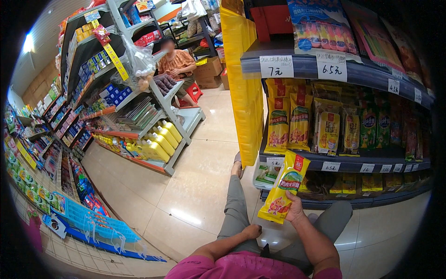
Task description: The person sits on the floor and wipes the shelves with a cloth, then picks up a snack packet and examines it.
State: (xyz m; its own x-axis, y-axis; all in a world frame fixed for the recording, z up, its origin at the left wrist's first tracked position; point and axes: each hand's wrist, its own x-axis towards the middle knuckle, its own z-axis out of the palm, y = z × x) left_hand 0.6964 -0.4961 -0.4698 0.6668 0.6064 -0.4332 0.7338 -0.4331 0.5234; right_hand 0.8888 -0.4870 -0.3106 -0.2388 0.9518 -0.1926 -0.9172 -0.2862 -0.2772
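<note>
My right hand (295, 208) grips a yellow packet of sausages (286, 186) with a red corner label, holding it tilted in front of the shelf. My left hand (252, 231) rests by my left leg with its fingers curled; whether anything is inside it is hidden. Upright on the middle shelf stand similar yellow sausage packets (300, 120). Beside those are paler yellow corn sausage packets (328, 127) and green ones (368, 122). The edge of that shelf (352, 166) bears handwritten price tags and lies just beyond the packet in my hand.
A yellow panel (243, 87) rises at the shelf's left end. Across the tiled aisle (188, 181) stands a shelf with yellow bottles (156, 148). Behind it a person (177, 64) sits on a red stool (194, 92). A blue plastic basket (92, 218) is at lower left.
</note>
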